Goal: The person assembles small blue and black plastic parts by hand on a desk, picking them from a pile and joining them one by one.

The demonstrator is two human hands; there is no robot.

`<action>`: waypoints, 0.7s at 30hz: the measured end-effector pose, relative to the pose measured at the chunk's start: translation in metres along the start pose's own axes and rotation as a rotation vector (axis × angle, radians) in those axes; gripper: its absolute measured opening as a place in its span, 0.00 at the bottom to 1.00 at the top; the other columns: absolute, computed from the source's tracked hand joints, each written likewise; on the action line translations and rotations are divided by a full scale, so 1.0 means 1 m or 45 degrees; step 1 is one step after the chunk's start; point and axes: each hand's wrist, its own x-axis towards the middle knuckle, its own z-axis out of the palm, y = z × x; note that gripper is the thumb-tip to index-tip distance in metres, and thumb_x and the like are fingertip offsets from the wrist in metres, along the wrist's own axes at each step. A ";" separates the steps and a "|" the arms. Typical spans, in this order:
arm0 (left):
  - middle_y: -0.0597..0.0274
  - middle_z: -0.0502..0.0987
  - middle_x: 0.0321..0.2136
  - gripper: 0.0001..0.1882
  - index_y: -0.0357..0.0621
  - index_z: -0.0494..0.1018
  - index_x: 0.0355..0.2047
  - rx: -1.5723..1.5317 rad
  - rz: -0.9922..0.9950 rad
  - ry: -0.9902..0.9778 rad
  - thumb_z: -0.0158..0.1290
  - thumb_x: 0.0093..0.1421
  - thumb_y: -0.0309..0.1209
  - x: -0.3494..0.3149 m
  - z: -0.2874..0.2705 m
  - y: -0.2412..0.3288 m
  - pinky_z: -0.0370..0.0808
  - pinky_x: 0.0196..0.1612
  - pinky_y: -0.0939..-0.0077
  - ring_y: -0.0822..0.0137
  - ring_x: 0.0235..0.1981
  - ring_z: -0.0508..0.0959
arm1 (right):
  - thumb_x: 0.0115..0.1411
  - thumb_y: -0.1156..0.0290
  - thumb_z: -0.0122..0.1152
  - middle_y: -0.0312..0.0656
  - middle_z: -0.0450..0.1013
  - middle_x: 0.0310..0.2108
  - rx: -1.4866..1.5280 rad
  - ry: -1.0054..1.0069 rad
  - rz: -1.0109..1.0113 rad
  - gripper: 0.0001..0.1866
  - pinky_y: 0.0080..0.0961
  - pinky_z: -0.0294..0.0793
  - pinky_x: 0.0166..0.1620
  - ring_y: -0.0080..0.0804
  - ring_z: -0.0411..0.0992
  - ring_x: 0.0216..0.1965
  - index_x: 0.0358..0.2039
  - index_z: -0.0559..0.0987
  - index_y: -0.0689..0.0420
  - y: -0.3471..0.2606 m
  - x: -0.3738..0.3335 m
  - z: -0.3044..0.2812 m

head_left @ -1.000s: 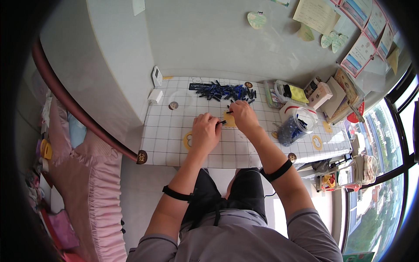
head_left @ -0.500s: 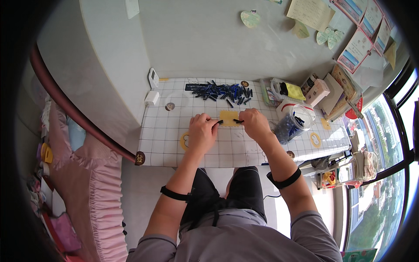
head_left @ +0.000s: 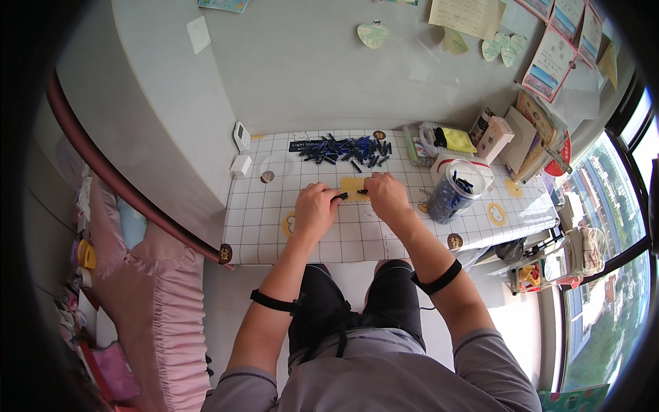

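Observation:
My left hand (head_left: 316,207) is closed in a pinch on a short dark tube (head_left: 340,196), which points right. Opposite it, my right hand (head_left: 386,194) pinches another dark tube (head_left: 362,192) between thumb and fingers. The two tubes are apart, over a yellow patch (head_left: 352,184) printed on the gridded white table cover. Farther back lies a loose pile of similar short black and blue tubes (head_left: 336,149), looking like ink cartridges. To the right of my right hand, a clear jar (head_left: 448,204) holds more dark blue ones.
The gridded table (head_left: 264,237) meets the wall at the back. Behind the jar are a white box (head_left: 443,165), a clear container with a yellow cloth (head_left: 456,141) and a pale pink box (head_left: 495,140). A small white device (head_left: 241,136) stands at the left rear edge.
My right hand has moved left, bringing its dark tube closer to the one in my left hand. The whole view has shifted slightly. The pile and jar look the same.

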 end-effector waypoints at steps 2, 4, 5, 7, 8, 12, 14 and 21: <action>0.62 0.69 0.19 0.05 0.42 0.71 0.20 0.025 0.010 -0.022 0.51 0.38 0.26 0.002 -0.003 -0.001 0.65 0.28 0.74 0.62 0.24 0.68 | 0.40 0.78 0.46 0.40 0.65 0.23 0.021 0.018 0.033 0.03 0.25 0.66 0.29 0.35 0.64 0.30 0.18 0.69 0.58 -0.005 -0.003 0.001; 0.62 0.69 0.19 0.06 0.43 0.72 0.21 0.036 -0.009 -0.094 0.51 0.38 0.25 0.004 -0.006 -0.001 0.65 0.26 0.74 0.62 0.23 0.69 | 0.40 0.78 0.46 0.40 0.64 0.24 0.064 0.107 0.061 0.03 0.25 0.66 0.29 0.35 0.63 0.30 0.19 0.68 0.58 -0.008 -0.008 0.006; 0.62 0.69 0.19 0.06 0.43 0.72 0.21 0.040 -0.013 -0.119 0.51 0.38 0.25 0.005 -0.006 -0.001 0.66 0.26 0.74 0.62 0.23 0.69 | 0.40 0.78 0.46 0.40 0.64 0.24 0.082 0.148 0.073 0.03 0.25 0.66 0.29 0.35 0.63 0.30 0.19 0.67 0.59 -0.008 -0.011 0.010; 0.62 0.69 0.19 0.06 0.43 0.72 0.21 0.058 -0.047 -0.152 0.51 0.38 0.25 0.005 -0.009 0.001 0.66 0.25 0.74 0.62 0.23 0.69 | 0.40 0.79 0.45 0.39 0.64 0.24 0.140 0.260 0.083 0.03 0.25 0.65 0.30 0.36 0.62 0.30 0.19 0.67 0.59 -0.011 -0.016 0.016; 0.62 0.69 0.19 0.06 0.44 0.72 0.21 0.066 -0.059 -0.166 0.51 0.38 0.25 0.005 -0.010 0.001 0.66 0.25 0.74 0.62 0.23 0.69 | 0.40 0.79 0.45 0.39 0.64 0.24 0.163 0.293 0.086 0.03 0.25 0.65 0.30 0.36 0.62 0.30 0.19 0.67 0.59 -0.012 -0.017 0.018; 0.62 0.69 0.20 0.05 0.43 0.71 0.21 0.223 0.014 -0.157 0.50 0.38 0.25 0.003 -0.012 0.001 0.66 0.26 0.73 0.61 0.24 0.69 | 0.40 0.79 0.45 0.39 0.64 0.23 0.284 0.387 0.105 0.03 0.26 0.63 0.31 0.36 0.61 0.29 0.20 0.67 0.58 -0.019 -0.020 0.021; 0.62 0.69 0.20 0.05 0.43 0.71 0.21 0.275 0.066 -0.147 0.50 0.39 0.25 0.003 -0.011 0.000 0.66 0.27 0.73 0.61 0.24 0.69 | 0.41 0.78 0.47 0.40 0.64 0.23 0.388 0.418 0.149 0.04 0.27 0.62 0.31 0.36 0.62 0.29 0.21 0.68 0.59 -0.020 -0.018 0.023; 0.59 0.69 0.20 0.05 0.38 0.69 0.23 -0.113 -0.137 0.010 0.48 0.43 0.24 0.000 -0.009 0.000 0.65 0.24 0.77 0.64 0.21 0.69 | 0.41 0.76 0.50 0.42 0.66 0.22 0.786 0.535 0.231 0.05 0.28 0.63 0.29 0.38 0.63 0.25 0.22 0.69 0.60 -0.022 -0.012 0.025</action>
